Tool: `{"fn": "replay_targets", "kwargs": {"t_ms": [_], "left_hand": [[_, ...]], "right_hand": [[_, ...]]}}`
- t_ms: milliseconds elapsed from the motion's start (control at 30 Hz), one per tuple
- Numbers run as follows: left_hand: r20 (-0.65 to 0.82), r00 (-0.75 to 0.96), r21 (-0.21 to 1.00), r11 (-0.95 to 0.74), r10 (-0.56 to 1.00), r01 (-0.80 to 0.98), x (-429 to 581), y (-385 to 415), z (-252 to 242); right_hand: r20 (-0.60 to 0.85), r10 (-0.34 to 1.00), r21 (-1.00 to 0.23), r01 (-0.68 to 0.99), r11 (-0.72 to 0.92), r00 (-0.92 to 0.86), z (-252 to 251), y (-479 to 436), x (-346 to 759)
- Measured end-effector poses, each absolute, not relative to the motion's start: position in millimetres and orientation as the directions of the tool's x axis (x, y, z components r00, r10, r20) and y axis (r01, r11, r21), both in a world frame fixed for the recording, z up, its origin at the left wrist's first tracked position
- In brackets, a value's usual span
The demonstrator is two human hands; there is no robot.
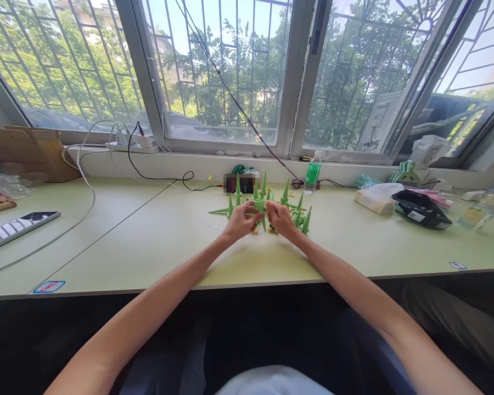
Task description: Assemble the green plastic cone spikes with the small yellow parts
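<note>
My left hand [242,220] is closed on a light green plastic piece with pointed spikes [258,204], held just above the table. Right beside it, my right hand [280,219] has its fingers pinched together against the same piece's right side. Whatever lies between those right fingertips is too small to make out. Around both hands are more green cone-spiked pieces [306,221], with small yellowish parts among them. My fingers hide part of the held piece.
Behind the hands lie a black device [241,184] on a cable and a green-labelled bottle [313,173]. To the right are a tissue pack [376,199] and a black pouch [422,209]. A phone [20,231], white cable [88,211] and cardboard box [57,156] occupy the left.
</note>
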State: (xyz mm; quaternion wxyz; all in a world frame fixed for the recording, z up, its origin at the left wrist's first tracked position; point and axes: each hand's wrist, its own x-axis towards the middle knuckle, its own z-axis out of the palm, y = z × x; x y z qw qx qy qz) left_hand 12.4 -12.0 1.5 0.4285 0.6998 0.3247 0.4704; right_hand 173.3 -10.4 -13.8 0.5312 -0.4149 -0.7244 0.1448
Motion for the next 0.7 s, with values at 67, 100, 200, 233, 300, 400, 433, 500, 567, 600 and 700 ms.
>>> {"fn": "replay_targets", "kwargs": {"t_ms": [67,100,200,233,300,400,433,500,567,600,700], "left_hand": [[0.353,0.346,0.926,-0.377,0.869,0.002,12,-11,2],[0.345,0.349,0.932,-0.361,0.871,-0.021,12,-10,2],[0.336,0.374,0.94,-0.336,0.864,-0.068,10,-6,0],[0.333,0.381,0.941,-0.328,0.862,-0.081,10,-5,-1],[0.317,0.387,0.948,-0.3,0.866,-0.106,10,-3,-2],[0.261,0.384,0.965,-0.226,0.886,-0.134,10,-2,-2],[0.239,0.386,0.97,-0.197,0.891,-0.144,10,-3,-1],[0.195,0.391,0.976,-0.14,0.9,-0.164,11,-4,1],[0.147,0.392,0.981,-0.084,0.908,-0.173,11,-6,3],[0.125,0.396,0.983,-0.06,0.91,-0.173,11,-7,5],[0.063,0.379,0.985,0.004,0.923,-0.173,11,-10,9]], "right_hand": [[0.662,0.743,-0.624,0.477,0.619,-0.098,-13,-11,173],[0.668,0.737,-0.61,0.492,0.621,-0.103,-13,-11,173],[0.677,0.726,-0.577,0.527,0.624,-0.119,-12,-12,173],[0.679,0.724,-0.57,0.535,0.624,-0.122,-12,-13,173],[0.682,0.721,-0.559,0.547,0.623,-0.124,-12,-12,173],[0.686,0.716,-0.549,0.553,0.627,-0.13,-13,-12,173],[0.686,0.715,-0.548,0.55,0.631,-0.136,-13,-12,172],[0.685,0.713,-0.548,0.541,0.638,-0.148,-13,-12,172],[0.685,0.712,-0.546,0.539,0.642,-0.154,-13,-13,172],[0.686,0.71,-0.543,0.541,0.642,-0.155,-12,-13,172],[0.692,0.703,-0.526,0.553,0.646,-0.163,-12,-13,171]]}}
